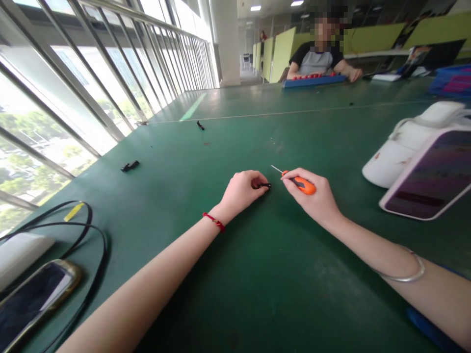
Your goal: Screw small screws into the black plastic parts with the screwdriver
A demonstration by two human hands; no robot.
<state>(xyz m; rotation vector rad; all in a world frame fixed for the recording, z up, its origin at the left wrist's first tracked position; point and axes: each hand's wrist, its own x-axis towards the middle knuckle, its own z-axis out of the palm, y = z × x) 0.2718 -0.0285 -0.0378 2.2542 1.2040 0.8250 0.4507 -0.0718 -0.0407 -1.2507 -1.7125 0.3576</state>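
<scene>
Near the middle of the green table (pixel 176 176), my left hand (pixel 243 191) is closed on a small black part (pixel 264 186), its fingers curled round it so that most of the part is hidden. My right hand (pixel 312 189) grips a screwdriver (pixel 304 186) with an orange and dark grey handle. Its thin metal shaft points up and to the left, and its tip is a little above and beside the black part, apart from it. Two more small black pieces lie to the left: one piece (pixel 130 165) nearer the railing and another piece (pixel 200 125) farther back.
On the right stand a phone (pixel 430 174) and a white bottle-like object (pixel 397 152). A second phone (pixel 37 299) and a looped black cable (pixel 105 245) lie at lower left. Across the table sits a person (pixel 318 61) behind a blue tray (pixel 312 82). A railing (pixel 147 44) runs along the left.
</scene>
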